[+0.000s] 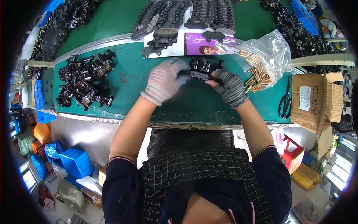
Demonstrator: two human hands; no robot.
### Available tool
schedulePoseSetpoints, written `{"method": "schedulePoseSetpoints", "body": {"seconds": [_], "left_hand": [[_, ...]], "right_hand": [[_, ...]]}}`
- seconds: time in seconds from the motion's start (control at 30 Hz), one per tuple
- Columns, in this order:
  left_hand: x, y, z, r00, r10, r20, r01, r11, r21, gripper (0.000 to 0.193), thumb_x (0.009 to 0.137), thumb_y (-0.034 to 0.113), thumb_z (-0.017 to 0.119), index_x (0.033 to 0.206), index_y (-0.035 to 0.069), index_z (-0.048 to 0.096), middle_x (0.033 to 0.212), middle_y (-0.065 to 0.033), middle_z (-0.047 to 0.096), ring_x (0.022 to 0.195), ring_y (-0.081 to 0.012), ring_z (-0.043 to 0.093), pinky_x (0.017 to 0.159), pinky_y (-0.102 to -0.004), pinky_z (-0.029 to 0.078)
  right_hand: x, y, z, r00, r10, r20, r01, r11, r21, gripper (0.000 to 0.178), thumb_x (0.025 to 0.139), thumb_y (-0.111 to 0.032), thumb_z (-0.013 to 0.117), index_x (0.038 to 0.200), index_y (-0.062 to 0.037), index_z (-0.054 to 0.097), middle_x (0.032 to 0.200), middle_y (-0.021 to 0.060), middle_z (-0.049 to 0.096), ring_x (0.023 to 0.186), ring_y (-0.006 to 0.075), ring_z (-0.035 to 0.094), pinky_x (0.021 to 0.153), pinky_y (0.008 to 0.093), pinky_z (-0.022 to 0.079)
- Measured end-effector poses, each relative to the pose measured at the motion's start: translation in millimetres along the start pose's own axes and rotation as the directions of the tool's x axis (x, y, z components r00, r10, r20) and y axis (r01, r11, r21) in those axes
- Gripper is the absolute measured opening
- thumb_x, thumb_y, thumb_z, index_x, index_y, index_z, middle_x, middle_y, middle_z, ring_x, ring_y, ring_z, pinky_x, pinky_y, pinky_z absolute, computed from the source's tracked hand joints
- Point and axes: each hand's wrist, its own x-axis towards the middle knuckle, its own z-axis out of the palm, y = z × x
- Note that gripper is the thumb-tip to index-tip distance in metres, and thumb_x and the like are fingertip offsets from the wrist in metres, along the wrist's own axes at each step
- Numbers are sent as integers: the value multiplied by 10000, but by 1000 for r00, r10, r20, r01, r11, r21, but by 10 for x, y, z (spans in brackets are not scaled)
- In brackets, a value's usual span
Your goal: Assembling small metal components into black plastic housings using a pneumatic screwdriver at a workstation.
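A black metal brake caliper (203, 67) is held above the green bench in front of me. My right hand (230, 87), in a dark grey glove with bare fingertips, is closed on its right end. My left hand (164, 79), in a pale striped glove, is at the caliper's left end; its fingers are smeared by motion, and I cannot tell whether they grip it. To the left lies a heap of similar black calipers (85, 80). Brass-coloured pins (257, 74) spill from a clear plastic bag (278, 56) right of my right hand.
Rows of dark brake pads (167, 18) lie on printed sheets (190, 43) at the back. Black-handled scissors (285, 104) rest beside an opened cardboard box (311, 97) at the right. Blue bins (76, 162) stand on the floor to the left; a red stool (291, 151) is at the right.
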Motion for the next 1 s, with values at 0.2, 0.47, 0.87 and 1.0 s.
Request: {"method": "schedulePoseSetpoints", "body": {"seconds": [0.2,0.47,0.87,1.0], "left_hand": [[-28,202,201,928,339,-153,-277,905,322,299,719,164,718,987,74,619,1045,-96,593,959,-310,568,800,-414,477],[468,119,224,858,514,25,-473,769,429,559,624,186,778,1126,77,558,1062,-101,568,968,-297,554,822,-420,470],[-262,495,393,969,207,-137,-168,953,251,580,595,289,818,1071,78,562,1003,-123,555,869,-293,570,763,-416,481],[-167,518,351,982,158,-102,-129,960,248,564,626,310,814,1073,64,572,956,-133,570,871,-304,572,747,-422,490]], "right_hand": [[116,-3,-31,986,40,159,-30,998,-62,269,800,-255,721,955,-46,650,859,148,668,761,317,650,670,380,519],[189,198,-285,969,178,172,-184,983,16,281,829,-306,637,974,-66,651,895,151,670,817,334,641,764,432,504],[58,805,-394,964,209,163,-28,692,-721,297,809,-235,570,1040,-67,651,1160,152,593,1021,312,586,834,435,486],[-23,718,-385,952,215,219,3,706,-708,298,838,-217,516,1043,-38,636,1058,163,633,947,316,618,806,442,489]]}}
